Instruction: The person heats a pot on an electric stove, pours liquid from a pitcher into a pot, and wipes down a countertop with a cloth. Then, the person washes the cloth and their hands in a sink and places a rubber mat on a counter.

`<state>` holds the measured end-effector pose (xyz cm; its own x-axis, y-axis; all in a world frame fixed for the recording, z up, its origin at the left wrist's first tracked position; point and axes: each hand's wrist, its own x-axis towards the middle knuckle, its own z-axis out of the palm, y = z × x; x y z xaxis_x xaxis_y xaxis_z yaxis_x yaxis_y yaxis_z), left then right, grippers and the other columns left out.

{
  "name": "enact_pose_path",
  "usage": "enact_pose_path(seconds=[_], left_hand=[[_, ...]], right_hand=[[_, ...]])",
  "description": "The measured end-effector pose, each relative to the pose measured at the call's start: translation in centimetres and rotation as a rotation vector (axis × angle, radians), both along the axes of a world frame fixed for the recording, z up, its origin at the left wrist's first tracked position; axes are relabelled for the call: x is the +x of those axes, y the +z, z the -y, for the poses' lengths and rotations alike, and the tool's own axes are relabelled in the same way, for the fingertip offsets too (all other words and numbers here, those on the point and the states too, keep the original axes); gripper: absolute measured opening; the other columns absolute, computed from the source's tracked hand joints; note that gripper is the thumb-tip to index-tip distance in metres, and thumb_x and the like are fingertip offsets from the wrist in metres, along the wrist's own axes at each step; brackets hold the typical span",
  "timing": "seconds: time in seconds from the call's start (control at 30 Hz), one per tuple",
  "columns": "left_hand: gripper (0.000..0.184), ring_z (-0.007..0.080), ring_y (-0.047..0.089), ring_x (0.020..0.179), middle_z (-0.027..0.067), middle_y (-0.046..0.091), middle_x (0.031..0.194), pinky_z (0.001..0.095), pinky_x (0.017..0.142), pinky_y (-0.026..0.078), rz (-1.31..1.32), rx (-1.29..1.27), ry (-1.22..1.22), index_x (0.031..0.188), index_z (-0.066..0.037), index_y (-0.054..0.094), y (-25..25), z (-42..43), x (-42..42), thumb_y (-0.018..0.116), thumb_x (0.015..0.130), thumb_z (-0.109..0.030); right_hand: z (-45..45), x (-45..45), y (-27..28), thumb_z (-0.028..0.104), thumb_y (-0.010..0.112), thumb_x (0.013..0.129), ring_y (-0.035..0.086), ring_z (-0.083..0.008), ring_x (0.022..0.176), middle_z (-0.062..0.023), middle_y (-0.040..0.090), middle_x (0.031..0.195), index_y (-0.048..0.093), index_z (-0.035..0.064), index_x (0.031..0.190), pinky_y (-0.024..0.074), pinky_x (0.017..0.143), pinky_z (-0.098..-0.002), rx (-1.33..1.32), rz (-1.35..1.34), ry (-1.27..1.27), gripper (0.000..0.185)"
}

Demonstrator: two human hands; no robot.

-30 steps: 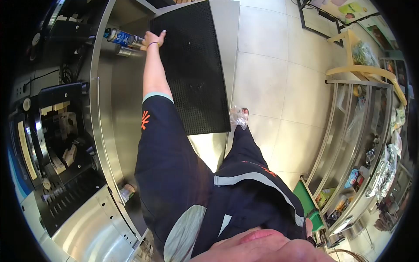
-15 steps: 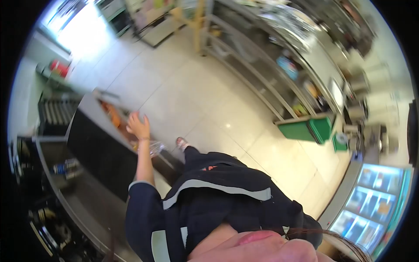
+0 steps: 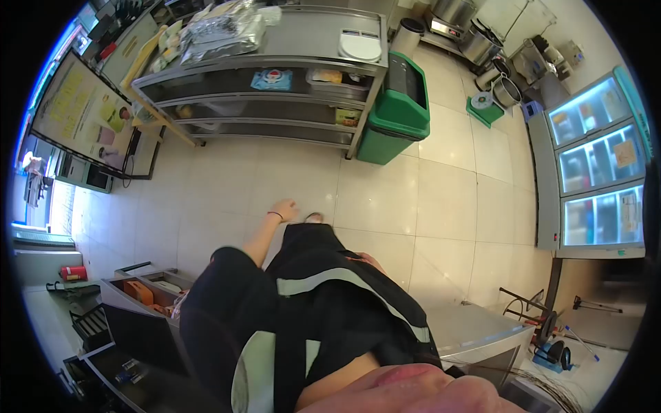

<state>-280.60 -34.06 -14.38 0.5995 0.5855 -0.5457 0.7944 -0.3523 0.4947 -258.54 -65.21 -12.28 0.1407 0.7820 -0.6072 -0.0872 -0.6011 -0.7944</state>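
My left hand (image 3: 284, 208) hangs in front of my body over the tiled floor (image 3: 261, 172), with a thin band at the wrist. Its fingers are loosely apart and nothing shows in them. My right hand (image 3: 372, 261) is low by my dark clothing, which covers part of it; its fingers are mostly hidden. Left of my body, a drawer stands pulled out, with an orange object (image 3: 140, 292) and some clear plastic inside. Neither hand touches it.
Ahead stands a steel shelf table (image 3: 303, 34) with foil-covered goods (image 3: 224, 34) and a white scale (image 3: 360, 47). A green bin (image 3: 385, 138) adjoins it. A lit glass-door fridge (image 3: 551, 172) is at right, a steel counter (image 3: 475, 327) nearer, and a framed sign (image 3: 82, 110) at left.
My left hand, spread over the drawer before, is now away from it. My body and view have turned right; the drawer now lies farther left. My right hand has come partly into view.
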Motion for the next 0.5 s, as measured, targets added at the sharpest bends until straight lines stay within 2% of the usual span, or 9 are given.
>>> enact_pose_path(seconds=[0.03,0.1,0.17,0.23,0.27,0.3,0.33,0.4,0.5], left_hand=[[0.045,0.0317,0.054,0.105,0.0175,0.057,0.113,0.0375,0.089,0.042,0.056,0.081,0.113,0.11,-0.004,0.057,-0.6,-1.0,0.4,0.055,0.079,-0.036],[0.043,0.0284,0.059,0.093,0.0143,0.06,0.106,0.0372,0.081,0.046,-0.119,0.101,0.117,0.107,-0.006,0.058,-4.7,-3.2,0.6,0.056,0.08,-0.039],[0.046,0.0256,0.06,0.089,0.0118,0.062,0.102,0.0378,0.081,0.045,-0.673,-0.135,0.023,0.111,-0.005,0.057,-2.6,-4.6,3.9,0.054,0.081,-0.041],[0.047,0.0265,0.06,0.089,0.0119,0.062,0.103,0.0387,0.081,0.045,-0.821,-0.244,-0.089,0.111,-0.005,0.057,-2.8,-4.4,7.3,0.053,0.081,-0.042],[0.048,0.0269,0.059,0.089,0.012,0.061,0.103,0.0391,0.081,0.045,-0.825,-0.264,-0.141,0.111,-0.005,0.057,-3.5,-4.5,9.4,0.052,0.081,-0.042],[0.048,0.0273,0.059,0.09,0.0121,0.061,0.104,0.0395,0.081,0.045,-0.801,-0.267,-0.194,0.111,-0.005,0.057,-4.4,-4.6,12.0,0.052,0.082,-0.043],[0.048,0.0278,0.059,0.09,0.0122,0.061,0.104,0.04,0.082,0.044,-0.766,-0.26,-0.264,0.111,-0.005,0.057,-5.2,-4.7,15.3,0.051,0.082,-0.043],[0.049,0.0287,0.059,0.09,0.0124,0.061,0.105,0.0409,0.082,0.044,-0.682,-0.241,-0.43,0.111,-0.005,0.057,-6.2,-5.6,23.3,0.05,0.082,-0.044],[0.05,0.03,0.059,0.091,0.0127,0.061,0.106,0.0422,0.083,0.043,-0.476,-0.169,-0.655,0.111,-0.005,0.058,-6.6,-6.3,38.9,0.048,0.082,-0.045]], right_hand=[[-1.0,1.3,2.1,0.041,0.048,0.088,0.056,-0.0228,0.099,-0.0132,0.06,0.106,0.055,0.0013,0.113,0.0413,0.086,-0.031,0.018,-0.031,0.002,0.047],[-2.2,5.7,4.1,0.042,0.047,0.088,0.055,-0.022,0.098,-0.011,0.059,0.107,0.054,0.0028,0.115,0.041,0.085,-0.0308,-0.004,-0.049,0.042,0.048],[-2.8,12.8,4.7,0.043,0.047,0.089,0.055,-0.0209,0.097,-0.0085,0.059,0.108,0.053,0.0049,0.118,0.0409,0.084,-0.0309,-0.078,-0.013,0.12,0.048],[-3.6,19.8,9.2,0.042,0.046,0.089,0.056,-0.019,0.096,-0.0065,0.058,0.11,0.05,0.0085,0.122,0.041,0.082,-0.0311,-0.061,0.019,-0.058,0.047],[-3.6,23.7,10.1,0.041,0.044,0.091,0.055,-0.0203,0.101,-0.008,0.054,0.118,0.045,0.0103,0.126,0.0407,0.084,-0.0312,-0.04,0.04,-0.149,0.047],[-3.3,27.5,9.6,0.04,0.045,0.09,0.055,-0.0187,0.098,-0.0079,0.054,0.118,0.046,0.0104,0.125,0.0414,0.083,-0.0312,-0.029,0.069,-0.312,0.046],[-3.0,31.3,9.5,0.035,0.049,0.089,0.056,-0.016,0.093,-0.0056,0.057,0.112,0.048,0.0095,0.123,0.0423,0.077,-0.028,-0.012,0.112,-0.489,0.042],[-1.8,38.3,9.1,0.032,0.053,0.086,0.056,-0.0148,0.086,-0.0051,0.058,0.109,0.05,0.0091,0.12,0.0425,0.072,-0.0275,-0.03,0.187,-0.747,0.042],[2.4,47.3,4.5,0.028,0.053,0.085,0.057,-0.0149,0.081,-0.0058,0.059,0.098,0.051,0.0064,0.116,0.0439,0.065,-0.026,-0.036,0.267,-1.013,0.037]])
